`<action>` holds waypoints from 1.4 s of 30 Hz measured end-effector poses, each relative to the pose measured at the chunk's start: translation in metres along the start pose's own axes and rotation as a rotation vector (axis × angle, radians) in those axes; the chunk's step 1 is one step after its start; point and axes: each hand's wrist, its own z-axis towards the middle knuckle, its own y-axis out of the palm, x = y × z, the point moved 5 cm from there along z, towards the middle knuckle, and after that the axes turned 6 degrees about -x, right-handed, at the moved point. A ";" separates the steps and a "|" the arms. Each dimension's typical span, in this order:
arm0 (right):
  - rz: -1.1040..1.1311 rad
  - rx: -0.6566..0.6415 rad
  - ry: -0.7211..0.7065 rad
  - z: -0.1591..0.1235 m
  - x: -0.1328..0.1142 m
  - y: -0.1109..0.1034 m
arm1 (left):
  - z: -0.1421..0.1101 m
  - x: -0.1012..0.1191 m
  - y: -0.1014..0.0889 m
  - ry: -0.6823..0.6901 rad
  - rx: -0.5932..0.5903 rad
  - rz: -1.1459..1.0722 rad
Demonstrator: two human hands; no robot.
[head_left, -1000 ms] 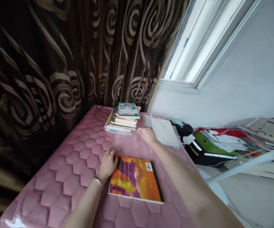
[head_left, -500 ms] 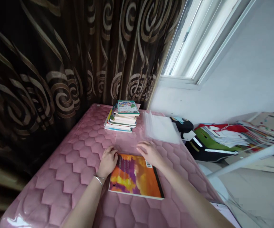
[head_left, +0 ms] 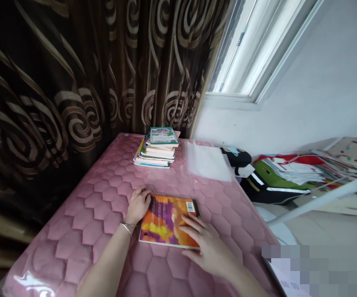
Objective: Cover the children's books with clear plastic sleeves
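A book (head_left: 162, 220) with an orange, yellow and purple cover lies flat, its barcode at the far right corner. My left hand (head_left: 139, 203), a silver bangle on its wrist, is curled at the far left corner of the book, the thumb side touching it. Over the right part of the cover lies my right hand (head_left: 201, 239), fingers spread and holding nothing. A faint clear plastic sheet (head_left: 169, 179) shows just beyond the book; whether it also runs under the book I cannot tell.
Under everything is a pink quilted mattress (head_left: 104, 206) with a shiny plastic covering. Farther back are a stack of books (head_left: 158, 152) and a pile of clear plastic sleeves (head_left: 209, 161). Bags and papers (head_left: 289, 171) lie at the right, behind a white bar (head_left: 323, 198). A patterned curtain (head_left: 82, 82) hangs at the left.
My right hand has come back from beyond the book's far edge onto its right side, and its fingers have spread. The left hand stays at the far left corner. The view has shifted slightly.
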 end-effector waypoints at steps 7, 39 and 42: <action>-0.015 0.030 -0.020 0.002 -0.001 -0.002 | 0.002 -0.006 -0.003 -0.023 -0.006 -0.091; -0.014 -0.005 -0.026 0.002 -0.004 -0.007 | -0.065 0.069 -0.029 0.217 -0.664 -0.107; -0.012 -0.005 -0.031 0.002 -0.003 -0.006 | -0.066 0.072 -0.030 0.225 -0.674 -0.069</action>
